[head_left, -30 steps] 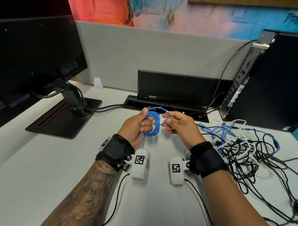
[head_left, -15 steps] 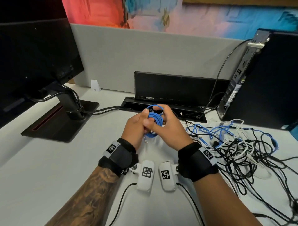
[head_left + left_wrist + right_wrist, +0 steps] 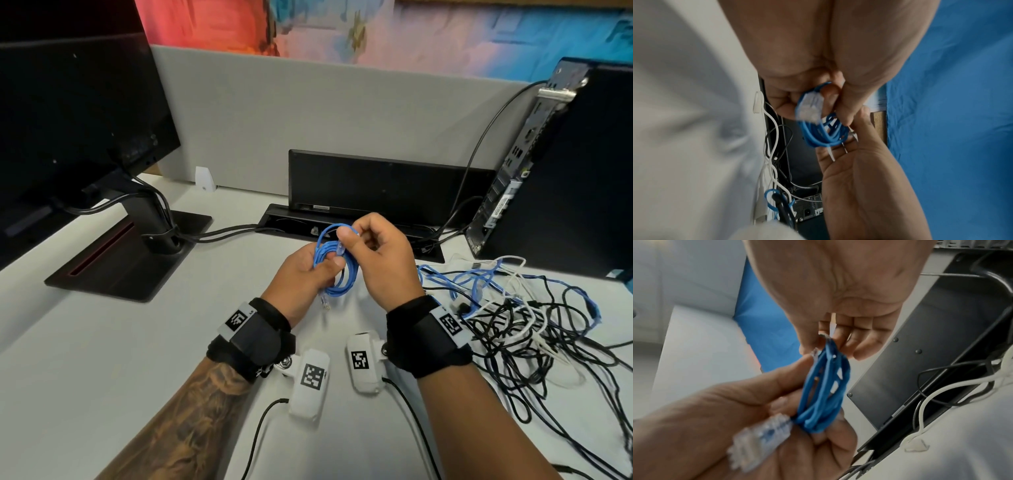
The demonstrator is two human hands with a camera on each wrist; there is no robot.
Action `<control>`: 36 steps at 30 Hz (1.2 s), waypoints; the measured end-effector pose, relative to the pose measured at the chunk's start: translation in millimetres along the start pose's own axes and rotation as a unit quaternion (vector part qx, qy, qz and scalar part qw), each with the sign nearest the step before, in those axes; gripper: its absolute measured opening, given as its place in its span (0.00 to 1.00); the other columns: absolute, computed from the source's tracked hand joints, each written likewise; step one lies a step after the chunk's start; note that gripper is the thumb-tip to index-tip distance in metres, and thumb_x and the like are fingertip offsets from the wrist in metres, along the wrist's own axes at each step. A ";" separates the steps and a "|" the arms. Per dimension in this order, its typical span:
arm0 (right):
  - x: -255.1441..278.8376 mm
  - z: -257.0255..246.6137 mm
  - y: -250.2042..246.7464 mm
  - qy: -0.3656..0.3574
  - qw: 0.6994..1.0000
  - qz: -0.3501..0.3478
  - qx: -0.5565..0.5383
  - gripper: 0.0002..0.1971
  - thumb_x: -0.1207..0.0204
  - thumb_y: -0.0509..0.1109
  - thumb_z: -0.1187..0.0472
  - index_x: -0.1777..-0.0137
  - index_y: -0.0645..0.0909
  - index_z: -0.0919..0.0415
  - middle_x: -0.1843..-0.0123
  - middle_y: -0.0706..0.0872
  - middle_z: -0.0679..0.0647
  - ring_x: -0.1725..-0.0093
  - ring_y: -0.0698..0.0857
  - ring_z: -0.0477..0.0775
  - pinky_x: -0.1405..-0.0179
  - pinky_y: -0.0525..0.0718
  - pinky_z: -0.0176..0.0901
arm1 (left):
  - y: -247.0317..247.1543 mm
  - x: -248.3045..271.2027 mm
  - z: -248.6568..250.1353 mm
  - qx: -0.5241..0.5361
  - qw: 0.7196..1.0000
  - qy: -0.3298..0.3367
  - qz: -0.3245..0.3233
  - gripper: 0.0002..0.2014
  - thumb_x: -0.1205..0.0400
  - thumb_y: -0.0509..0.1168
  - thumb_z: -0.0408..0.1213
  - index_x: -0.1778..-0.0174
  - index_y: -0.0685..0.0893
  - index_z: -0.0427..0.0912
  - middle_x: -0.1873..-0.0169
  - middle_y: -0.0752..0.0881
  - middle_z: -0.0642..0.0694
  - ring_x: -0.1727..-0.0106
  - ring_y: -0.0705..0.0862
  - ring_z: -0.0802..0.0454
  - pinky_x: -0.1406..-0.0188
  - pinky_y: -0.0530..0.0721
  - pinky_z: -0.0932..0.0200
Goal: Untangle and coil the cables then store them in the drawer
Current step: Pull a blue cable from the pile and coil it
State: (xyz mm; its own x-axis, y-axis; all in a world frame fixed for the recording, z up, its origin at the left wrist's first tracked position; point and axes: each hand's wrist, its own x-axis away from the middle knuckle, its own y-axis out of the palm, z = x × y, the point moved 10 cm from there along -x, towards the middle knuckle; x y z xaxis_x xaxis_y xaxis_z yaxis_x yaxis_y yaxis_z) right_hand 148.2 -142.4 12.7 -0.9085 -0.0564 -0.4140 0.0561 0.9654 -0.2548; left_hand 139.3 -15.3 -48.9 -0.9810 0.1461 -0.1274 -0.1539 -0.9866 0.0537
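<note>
My left hand [image 3: 301, 277] clamped round the blue cable coil [image 3: 334, 263] above the surface [image 3: 102, 342], my right hand [image 3: 380, 260] pinching its top loop, tangled cable pile [image 3: 513, 308] just right of my wrist, monitor stand [image 3: 130, 253] left, computer tower [image 3: 555, 171] far right, cable tray [image 3: 349, 226] behind my hands

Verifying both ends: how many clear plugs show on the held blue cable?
2. The lower plug hangs below the left hand; the upper plug lies against the blue cable under the right hand thumb.
</note>
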 end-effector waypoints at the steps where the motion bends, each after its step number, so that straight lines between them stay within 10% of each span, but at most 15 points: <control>1: -0.1 -0.8 -0.7 -0.004 1.000 0.005 0.006 0.09 0.18 0.75 0.56 0.57 0.82 0.59 0.62 0.85 0.61 0.63 0.81 0.56 0.61 0.83 0.42 | -0.9 0.1 -0.1 0.000 1.000 -0.001 0.009 0.20 0.22 0.69 0.48 0.48 0.79 0.33 0.68 0.75 0.50 0.68 0.71 0.55 0.63 0.73 0.56; 7: 0.8 -20.2 -12.1 -0.020 0.999 0.014 -0.034 0.05 0.15 0.71 0.59 0.46 0.88 0.56 0.56 0.89 0.62 0.59 0.86 0.50 0.57 0.86 0.35 | -3.0 -0.1 8.0 0.030 0.999 0.018 0.005 0.14 0.18 0.66 0.48 0.48 0.82 0.40 0.66 0.74 0.46 0.71 0.67 0.56 0.68 0.71 0.62; 13: 0.3 -4.4 3.6 0.045 0.990 -0.128 -0.024 0.07 0.17 0.73 0.61 0.48 0.92 0.53 0.52 0.94 0.48 0.52 0.91 0.46 0.47 0.87 0.44 | -0.8 2.9 15.1 0.024 0.999 0.025 -0.014 0.09 0.19 0.67 0.49 0.56 0.84 0.48 0.65 0.72 0.42 0.71 0.66 0.55 0.69 0.69 0.63; 16: -0.4 -6.6 -1.8 0.044 0.990 -0.133 -0.020 0.06 0.19 0.74 0.64 0.47 0.92 0.58 0.51 0.93 0.56 0.54 0.89 0.52 0.50 0.86 0.42 | -0.9 3.3 12.1 -0.009 1.000 0.013 -0.025 0.13 0.21 0.68 0.53 0.55 0.83 0.46 0.67 0.73 0.44 0.71 0.67 0.55 0.69 0.69 0.61; 20: 8.9 -11.7 10.1 0.067 0.979 -0.191 -0.031 0.07 0.16 0.71 0.63 0.46 0.91 0.61 0.49 0.93 0.52 0.55 0.88 0.35 0.56 0.82 0.27 | 5.6 4.2 11.6 -0.052 0.998 0.011 -0.029 0.15 0.15 0.66 0.47 0.52 0.81 0.35 0.72 0.72 0.51 0.72 0.67 0.55 0.70 0.69 0.60; 27: -6.4 -17.0 -48.6 0.068 0.991 0.049 -0.104 0.09 0.14 0.68 0.64 0.46 0.89 0.66 0.58 0.93 0.56 0.69 0.82 0.41 0.71 0.77 0.26 | 18.4 8.4 -1.8 0.126 0.986 -0.096 -0.053 0.10 0.16 0.68 0.43 0.55 0.75 0.42 0.75 0.67 0.53 0.74 0.62 0.58 0.77 0.66 0.68; 36: -4.8 -27.1 -79.1 0.036 0.982 0.133 -0.127 0.08 0.14 0.68 0.62 0.52 0.89 0.55 0.63 0.92 0.51 0.68 0.82 0.44 0.66 0.85 0.37 | 48.2 19.5 7.6 0.081 0.978 -0.094 -0.167 0.24 0.09 0.53 0.40 0.67 0.88 0.55 0.72 0.65 0.52 0.73 0.62 0.59 0.72 0.63 0.69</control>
State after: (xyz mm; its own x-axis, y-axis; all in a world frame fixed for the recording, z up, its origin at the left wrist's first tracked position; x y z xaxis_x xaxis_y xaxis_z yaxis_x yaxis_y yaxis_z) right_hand 136.9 -211.5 58.6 -0.9036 0.2149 -0.3706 0.1976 0.9766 0.0845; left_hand 111.9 -59.5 -41.3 -0.8749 0.4838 0.0194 -0.4708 -0.8594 0.1993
